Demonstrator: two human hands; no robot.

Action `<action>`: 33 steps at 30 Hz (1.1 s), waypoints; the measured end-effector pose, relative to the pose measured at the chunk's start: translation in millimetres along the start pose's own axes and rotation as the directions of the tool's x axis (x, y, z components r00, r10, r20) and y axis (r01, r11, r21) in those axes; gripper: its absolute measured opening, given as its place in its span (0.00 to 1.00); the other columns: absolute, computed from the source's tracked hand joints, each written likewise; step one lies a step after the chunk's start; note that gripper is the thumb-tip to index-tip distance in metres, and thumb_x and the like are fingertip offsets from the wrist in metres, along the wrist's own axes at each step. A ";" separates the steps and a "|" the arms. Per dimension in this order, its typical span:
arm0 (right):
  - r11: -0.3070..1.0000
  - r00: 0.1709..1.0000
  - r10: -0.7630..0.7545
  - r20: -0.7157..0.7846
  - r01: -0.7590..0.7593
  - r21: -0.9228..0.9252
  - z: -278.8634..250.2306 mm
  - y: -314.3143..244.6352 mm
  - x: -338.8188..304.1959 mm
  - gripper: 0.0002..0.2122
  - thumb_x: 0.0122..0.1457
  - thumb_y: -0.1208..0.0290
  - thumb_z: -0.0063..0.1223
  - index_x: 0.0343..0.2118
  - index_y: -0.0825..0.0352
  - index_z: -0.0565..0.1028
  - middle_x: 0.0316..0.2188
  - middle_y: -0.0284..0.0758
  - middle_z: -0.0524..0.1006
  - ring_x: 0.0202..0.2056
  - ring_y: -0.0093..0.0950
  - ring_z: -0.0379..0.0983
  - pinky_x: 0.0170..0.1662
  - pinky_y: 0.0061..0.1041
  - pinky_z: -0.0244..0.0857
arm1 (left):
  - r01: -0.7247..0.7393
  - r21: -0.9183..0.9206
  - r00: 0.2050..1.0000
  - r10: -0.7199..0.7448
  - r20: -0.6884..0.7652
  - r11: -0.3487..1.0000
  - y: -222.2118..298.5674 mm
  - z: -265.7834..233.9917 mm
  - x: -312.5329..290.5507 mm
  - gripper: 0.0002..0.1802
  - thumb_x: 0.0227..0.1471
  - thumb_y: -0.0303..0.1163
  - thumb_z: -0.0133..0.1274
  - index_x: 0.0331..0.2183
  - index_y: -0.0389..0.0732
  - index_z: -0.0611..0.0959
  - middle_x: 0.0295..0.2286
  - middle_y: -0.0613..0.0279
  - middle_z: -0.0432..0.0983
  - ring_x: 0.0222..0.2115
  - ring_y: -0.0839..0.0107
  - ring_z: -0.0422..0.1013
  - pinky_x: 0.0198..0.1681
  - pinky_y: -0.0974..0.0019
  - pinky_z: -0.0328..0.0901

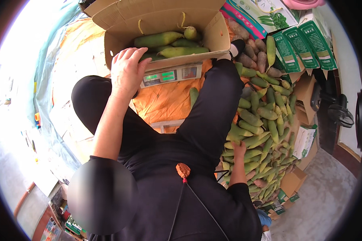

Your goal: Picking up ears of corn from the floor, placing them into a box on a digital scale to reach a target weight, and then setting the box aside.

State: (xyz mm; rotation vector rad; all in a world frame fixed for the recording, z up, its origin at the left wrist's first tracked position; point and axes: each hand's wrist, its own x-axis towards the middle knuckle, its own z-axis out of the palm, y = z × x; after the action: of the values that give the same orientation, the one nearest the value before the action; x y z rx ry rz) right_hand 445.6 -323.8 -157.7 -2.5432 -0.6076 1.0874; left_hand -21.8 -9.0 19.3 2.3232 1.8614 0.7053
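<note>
The left hand (126, 74) lies over the near left edge of the cardboard box (161, 20), fingers loosely bent and parted, probably to steady it. The box holds several green radishes (157, 39) and sits on a scale (179, 74), presumably so the load registers. The right hand (239, 148) touches the radish pile (251, 117); whether its fingers grip one, I cannot tell.
</note>
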 end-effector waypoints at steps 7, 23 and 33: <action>0.914 0.854 -0.371 -0.364 0.405 0.020 -66.7 -108.2 -5.4 0.21 0.51 0.73 0.57 0.48 0.74 0.66 0.44 0.40 0.70 0.43 0.32 0.67 0.49 0.29 0.58 | 0.198 -0.143 0.933 -0.231 -0.276 0.970 -9.6 3.9 2.2 0.26 0.45 0.34 0.58 0.48 0.45 0.73 0.48 0.60 0.66 0.54 0.55 0.54 0.57 0.54 0.47; 0.026 0.077 -0.965 0.252 0.979 -0.203 76.3 -486.7 -70.1 0.20 0.42 0.66 0.62 0.40 0.66 0.71 0.39 0.38 0.72 0.45 0.38 0.67 0.48 0.33 0.61 | 0.426 -0.597 0.800 -0.591 -0.103 0.680 -20.9 3.1 2.8 0.33 0.52 0.39 0.53 0.55 0.38 0.61 0.54 0.46 0.54 0.56 0.55 0.50 0.58 0.56 0.48; 0.084 0.082 -0.996 0.024 0.993 0.087 78.0 -484.6 -58.2 0.15 0.48 0.69 0.58 0.40 0.66 0.74 0.35 0.40 0.76 0.38 0.37 0.73 0.42 0.30 0.66 | 0.475 -0.574 0.778 -0.623 -0.080 0.667 -24.4 4.6 2.0 0.32 0.51 0.38 0.53 0.54 0.38 0.62 0.53 0.46 0.56 0.54 0.54 0.53 0.56 0.56 0.51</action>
State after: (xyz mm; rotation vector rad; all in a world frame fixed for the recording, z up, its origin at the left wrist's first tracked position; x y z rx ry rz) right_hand 226.1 74.2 36.5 -1.2513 -1.9195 0.5442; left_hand -41.7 0.1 7.5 1.2578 1.9868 1.2768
